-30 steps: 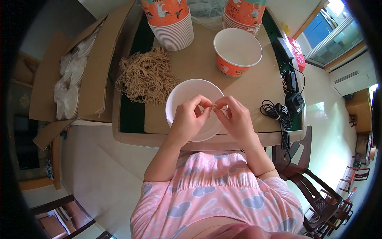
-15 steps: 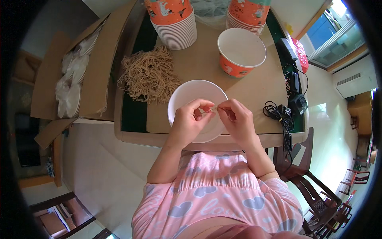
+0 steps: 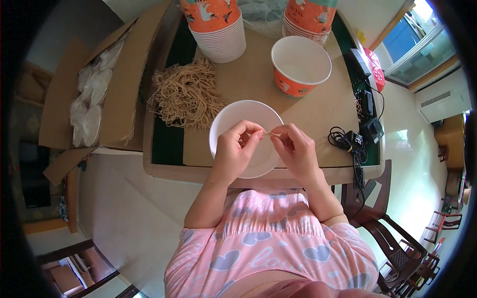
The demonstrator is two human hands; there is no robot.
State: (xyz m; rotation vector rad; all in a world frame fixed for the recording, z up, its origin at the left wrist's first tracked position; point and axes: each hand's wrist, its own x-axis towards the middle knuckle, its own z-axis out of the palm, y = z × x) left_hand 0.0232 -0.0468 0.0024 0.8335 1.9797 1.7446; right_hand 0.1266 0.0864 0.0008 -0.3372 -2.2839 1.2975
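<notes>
Over a white paper tub point(image 3: 221, 121) at the table's near edge, both hands meet fingertip to fingertip. My left hand point(image 3: 239, 149) is closed, thumb and forefinger pinching a thin beige string point(image 3: 267, 133). On the other side of that short bit of string, my right hand point(image 3: 297, 149) pinches it too. The rest of the string is mostly hidden by my fingers. To the left of the tub lies a loose tangled pile of beige string point(image 3: 189, 94). An orange patterned paper tub point(image 3: 293, 88) with a white inside stands beyond my right hand.
Two stacks of orange tubs, the left stack point(image 3: 217, 42) and the right stack point(image 3: 309, 20), stand at the far side. Black cables and adapters point(image 3: 348, 141) lie along the right edge. An open cardboard box point(image 3: 117, 94) holding white wrapped pieces is at the left; a wooden chair point(image 3: 392, 233) stands right.
My left thumb and forefinger have closed together on the string, where they were slightly apart before. My right hand stays almost in place.
</notes>
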